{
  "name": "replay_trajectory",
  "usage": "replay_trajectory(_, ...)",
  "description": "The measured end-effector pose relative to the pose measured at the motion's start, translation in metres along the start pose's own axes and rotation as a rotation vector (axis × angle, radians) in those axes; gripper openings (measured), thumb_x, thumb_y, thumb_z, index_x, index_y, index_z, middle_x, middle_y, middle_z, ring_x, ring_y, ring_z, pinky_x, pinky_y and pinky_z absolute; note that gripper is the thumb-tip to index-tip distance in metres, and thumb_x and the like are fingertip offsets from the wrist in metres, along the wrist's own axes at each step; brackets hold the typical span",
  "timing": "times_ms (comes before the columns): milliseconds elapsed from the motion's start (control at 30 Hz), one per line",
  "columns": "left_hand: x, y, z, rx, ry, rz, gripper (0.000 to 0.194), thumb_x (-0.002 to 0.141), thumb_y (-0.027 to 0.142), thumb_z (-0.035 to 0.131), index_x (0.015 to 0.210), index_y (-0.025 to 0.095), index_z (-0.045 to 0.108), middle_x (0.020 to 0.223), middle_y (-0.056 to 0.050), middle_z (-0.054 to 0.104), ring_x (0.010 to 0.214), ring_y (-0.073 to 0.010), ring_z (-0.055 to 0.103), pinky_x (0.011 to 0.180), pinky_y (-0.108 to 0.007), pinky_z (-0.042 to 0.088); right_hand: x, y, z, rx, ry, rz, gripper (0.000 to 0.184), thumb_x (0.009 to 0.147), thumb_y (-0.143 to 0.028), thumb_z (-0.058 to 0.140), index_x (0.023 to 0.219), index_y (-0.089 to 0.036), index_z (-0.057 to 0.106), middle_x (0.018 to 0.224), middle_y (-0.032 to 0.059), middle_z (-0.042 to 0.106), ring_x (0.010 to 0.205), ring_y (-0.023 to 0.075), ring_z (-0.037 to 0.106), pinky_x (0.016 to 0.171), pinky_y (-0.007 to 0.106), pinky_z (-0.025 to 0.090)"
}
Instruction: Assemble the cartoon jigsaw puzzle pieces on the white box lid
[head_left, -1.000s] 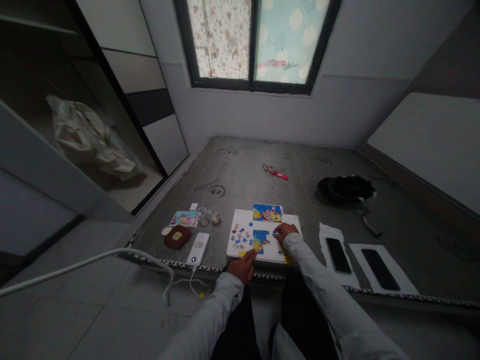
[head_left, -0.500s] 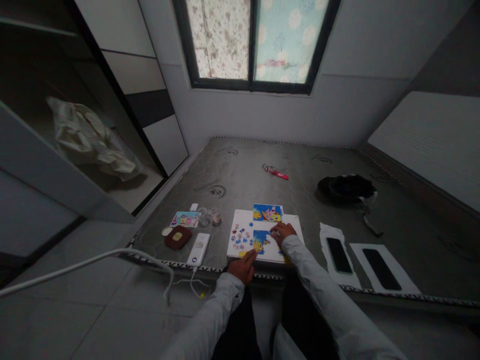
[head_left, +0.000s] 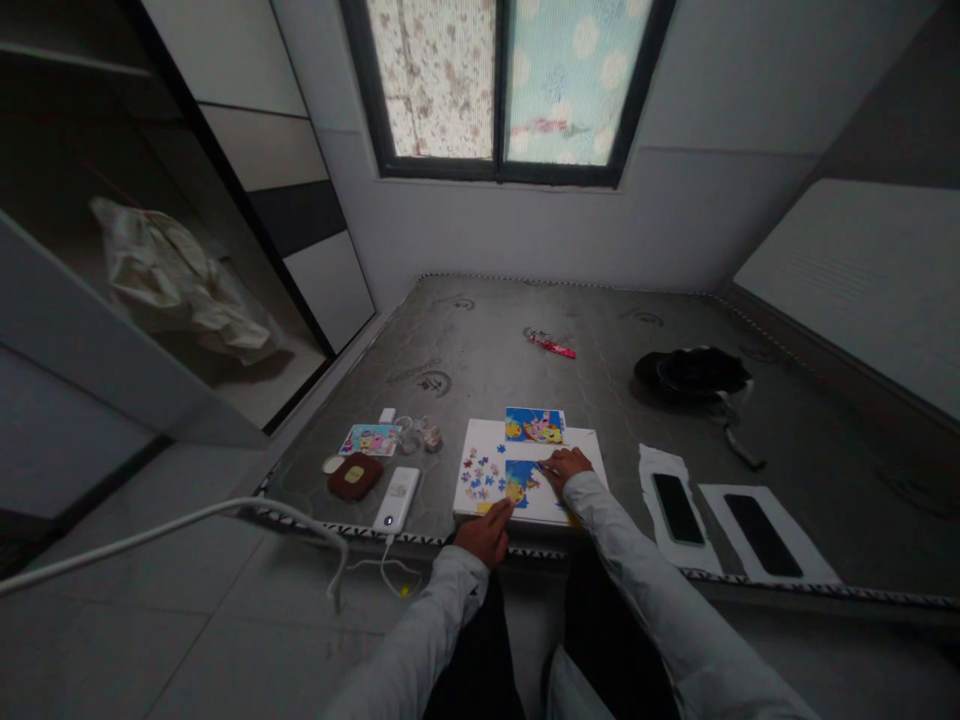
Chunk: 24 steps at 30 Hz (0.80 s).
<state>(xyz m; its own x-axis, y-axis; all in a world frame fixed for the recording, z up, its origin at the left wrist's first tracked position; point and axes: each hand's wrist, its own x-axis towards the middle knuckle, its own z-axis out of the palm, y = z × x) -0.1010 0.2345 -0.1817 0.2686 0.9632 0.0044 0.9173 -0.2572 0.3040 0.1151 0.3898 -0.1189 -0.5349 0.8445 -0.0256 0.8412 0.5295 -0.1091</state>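
A white board (head_left: 487, 438) lies at the near edge of a grey mattress (head_left: 585, 380). On it sit a partly joined blue and yellow puzzle (head_left: 519, 482) and several loose puzzle pieces (head_left: 480, 474). My right hand (head_left: 566, 466) rests on the puzzle's right part, fingers pressed down on the pieces. My left hand (head_left: 486, 533) is at the board's near edge, fingers curled, one finger touching the edge. A colourful reference picture (head_left: 534, 425) lies at the board's far side.
Left of the board lie a white power bank (head_left: 397, 497), a dark red case (head_left: 354, 475), a small picture card (head_left: 368, 439) and small clear items (head_left: 420, 432). Two phones (head_left: 675, 508) on white sheets lie to the right. A black bag (head_left: 694, 374) and red wrapper (head_left: 553, 346) lie farther back.
My right hand has slid slightly left across the puzzle. The left hand has stayed at the board's near edge.
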Motion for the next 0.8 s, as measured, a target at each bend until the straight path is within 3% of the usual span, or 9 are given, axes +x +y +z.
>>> replay_trajectory(567, -0.001, 0.002, -0.002, -0.015, -0.003, -0.007, 0.061, 0.086, 0.02, 0.043, 0.148, 0.024, 0.04, 0.154, -0.003, 0.04, 0.101, -0.0195, 0.067, 0.084, -0.033, 0.058, 0.012, -0.012, -0.014, 0.027, -0.069, 0.106, 0.02, 0.086, -0.032, 0.06, 0.097, -0.027, 0.076, 0.098, 0.0042, 0.074, 0.096, 0.0202, 0.061, 0.088, 0.033, 0.034)
replay_trajectory(800, 0.0, 0.003, -0.004, -0.018, -0.022, -0.025, 0.064, 0.086, 0.017, 0.044, 0.149, 0.026, 0.038, 0.154, -0.003, 0.039, 0.106, -0.0191, 0.066, 0.084, -0.031, 0.058, 0.011, -0.011, -0.004, 0.108, -0.033, 0.211, 0.017, 0.08, -0.032, 0.068, 0.096, -0.03, 0.074, 0.09, -0.0001, 0.075, 0.088, 0.0174, 0.064, 0.088, 0.032, 0.036)
